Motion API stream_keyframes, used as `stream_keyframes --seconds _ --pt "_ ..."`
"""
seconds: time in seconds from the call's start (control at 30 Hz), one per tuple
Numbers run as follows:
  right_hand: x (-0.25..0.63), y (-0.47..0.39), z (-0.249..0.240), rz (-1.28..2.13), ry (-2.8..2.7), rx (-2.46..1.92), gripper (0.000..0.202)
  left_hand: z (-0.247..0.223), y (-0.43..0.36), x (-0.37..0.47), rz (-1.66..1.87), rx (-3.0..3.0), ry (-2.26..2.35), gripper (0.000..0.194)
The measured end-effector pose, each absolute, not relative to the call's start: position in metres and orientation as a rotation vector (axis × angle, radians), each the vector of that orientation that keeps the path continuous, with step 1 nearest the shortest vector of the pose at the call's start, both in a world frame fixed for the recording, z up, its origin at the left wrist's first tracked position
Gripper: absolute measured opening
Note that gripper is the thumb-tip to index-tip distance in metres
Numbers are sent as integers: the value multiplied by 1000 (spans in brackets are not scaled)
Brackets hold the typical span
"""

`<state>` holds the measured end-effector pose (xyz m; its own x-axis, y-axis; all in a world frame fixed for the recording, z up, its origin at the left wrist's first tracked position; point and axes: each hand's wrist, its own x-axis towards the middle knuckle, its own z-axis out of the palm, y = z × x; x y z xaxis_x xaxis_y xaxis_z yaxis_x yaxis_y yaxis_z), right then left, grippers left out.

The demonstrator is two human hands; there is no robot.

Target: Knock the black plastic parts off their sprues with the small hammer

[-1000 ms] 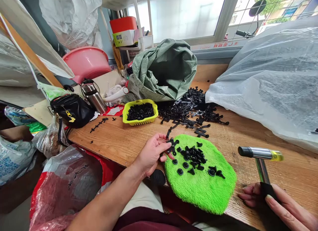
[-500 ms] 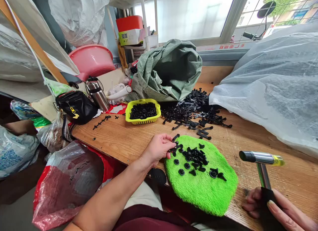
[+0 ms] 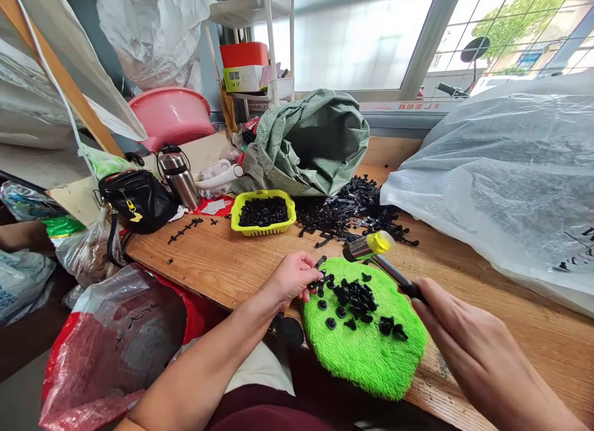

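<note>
Here, left grip [image 3: 294,276] pinches a black piece [image 3: 323,275] at the cloth edge [image 3: 312,323]; right grip [image 3: 468,338] clasps hammer [image 3: 388,269].

The hammer [image 3: 394,273] is brought by the right hand [image 3: 468,332] from well right of the left hand [image 3: 293,277] to near its grip; the hammer head [image 3: 362,248], level before, is now tilted, black end lowest, right of the pinched black part [image 3: 321,261].

Loose parts [image 3: 356,297] on a cloth [image 3: 362,366], a heap [image 3: 343,214] behind it, basket [image 3: 264,230] left of the heap, sack [image 3: 278,157] behind both
</note>
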<state>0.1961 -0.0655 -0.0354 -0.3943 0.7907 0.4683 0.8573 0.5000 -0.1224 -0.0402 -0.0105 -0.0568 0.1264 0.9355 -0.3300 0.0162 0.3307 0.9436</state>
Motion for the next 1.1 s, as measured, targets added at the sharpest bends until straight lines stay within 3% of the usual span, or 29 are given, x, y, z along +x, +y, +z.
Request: stream_keyframes --seconds 0.37,0.7,0.97,1.1 --pt "190 -59 -41 -166 -2377 -1322 21 -58 -7 -41 828 1026 1259 20" --pt "190 -54 -39 -135 -2363 -1197 32 -56 -1 -41 765 984 1285 19" --pt "193 -59 -40 128 -2247 -1294 32 -52 -4 -39 791 989 1286 18" --pt "188 -58 -36 -83 -2365 -1287 26 -52 -5 -36 809 1016 1299 21"
